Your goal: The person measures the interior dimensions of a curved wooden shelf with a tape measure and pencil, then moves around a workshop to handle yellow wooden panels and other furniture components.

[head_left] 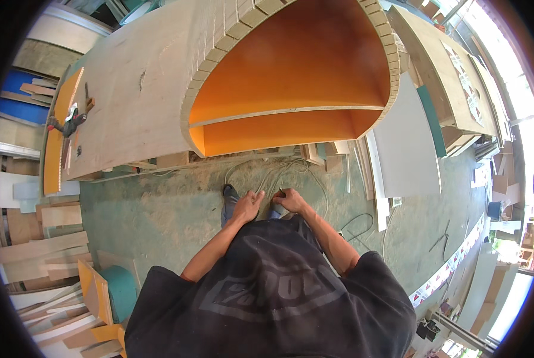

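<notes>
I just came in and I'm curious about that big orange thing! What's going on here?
A person in a dark T-shirt is standing in front of a big wooden shape, which is bright orange inside with a shelf across it. The left hand and right hand are close together but apart, and neither touches it. Something dark shows at the right hand, too small to name. A dark tool lies over to the left.
</notes>
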Motion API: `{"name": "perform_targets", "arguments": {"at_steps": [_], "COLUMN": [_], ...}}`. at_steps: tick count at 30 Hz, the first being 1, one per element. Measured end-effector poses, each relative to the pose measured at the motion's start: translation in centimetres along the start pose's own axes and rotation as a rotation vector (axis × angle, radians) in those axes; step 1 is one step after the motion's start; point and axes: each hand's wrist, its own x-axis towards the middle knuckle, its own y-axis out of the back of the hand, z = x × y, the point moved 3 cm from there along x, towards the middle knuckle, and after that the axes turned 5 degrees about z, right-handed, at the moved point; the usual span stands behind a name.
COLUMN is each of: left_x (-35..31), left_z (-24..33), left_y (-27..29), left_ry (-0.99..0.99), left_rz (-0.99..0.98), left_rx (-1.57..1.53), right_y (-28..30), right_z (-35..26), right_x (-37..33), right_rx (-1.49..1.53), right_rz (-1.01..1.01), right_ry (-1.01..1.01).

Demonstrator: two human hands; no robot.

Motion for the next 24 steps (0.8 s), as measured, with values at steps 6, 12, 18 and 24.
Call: {"name": "perform_targets", "arguments": {"at_steps": [6, 12, 18, 24], "left_x": [0.6, 1.7, 0.7, -4.0], "left_z": [-7.7, -11.1, -11.8, -15.1], "left_y": [-3.4, -3.5, -1.4, -1.3], "left_ry": [0.097, 0.307, 0.403, 0.211], "left_rz": [-0.102, -0.184, -0.117, 0.042], "left_rx": [-0.260, -0.620, -0.708, -0.477], "right_y": [-0.7, 0.5, 1.3, -0.7], "right_z": [2.3, 1.9, 0.7, -0.4], "right_x": [0.4, -0.1, -0.8, -0.1], "right_rx": [0.263, 0.182, -0.063, 0.153], "right_rz": [0.081, 0.221, 0.301, 0.259], "right_ry": [-0.228, -0.174, -0.115, -0.138]}}
